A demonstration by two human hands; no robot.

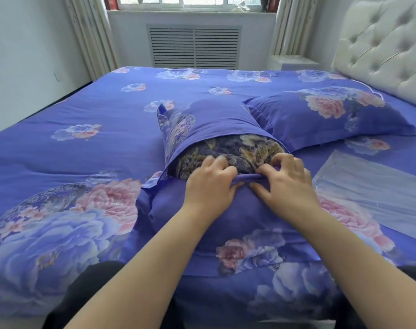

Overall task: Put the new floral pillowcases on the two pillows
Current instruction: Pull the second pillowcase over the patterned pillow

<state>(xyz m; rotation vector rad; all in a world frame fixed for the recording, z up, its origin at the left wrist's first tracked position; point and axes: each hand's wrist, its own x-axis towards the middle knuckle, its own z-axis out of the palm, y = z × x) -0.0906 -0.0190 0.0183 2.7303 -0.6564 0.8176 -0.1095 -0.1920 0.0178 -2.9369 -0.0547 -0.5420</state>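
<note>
A pillow (pixel 238 150) with a dark gold-patterned cover lies in the middle of the bed, partly inside a purple floral pillowcase (pixel 216 119). Its near end shows through the case's open mouth. My left hand (pixel 209 184) and my right hand (pixel 285 184) sit side by side at that opening, fingers curled round the bunched lower hem of the pillowcase. A second pillow (pixel 325 115), fully inside a matching floral case, lies behind and to the right, near the headboard.
The bed is covered by a purple floral duvet (pixel 83 138). A clear plastic bag (pixel 373 184) lies flat at the right. A tufted white headboard (pixel 387 43) stands at the right, a nightstand (pixel 294 61) beside it, a window and vent at the back.
</note>
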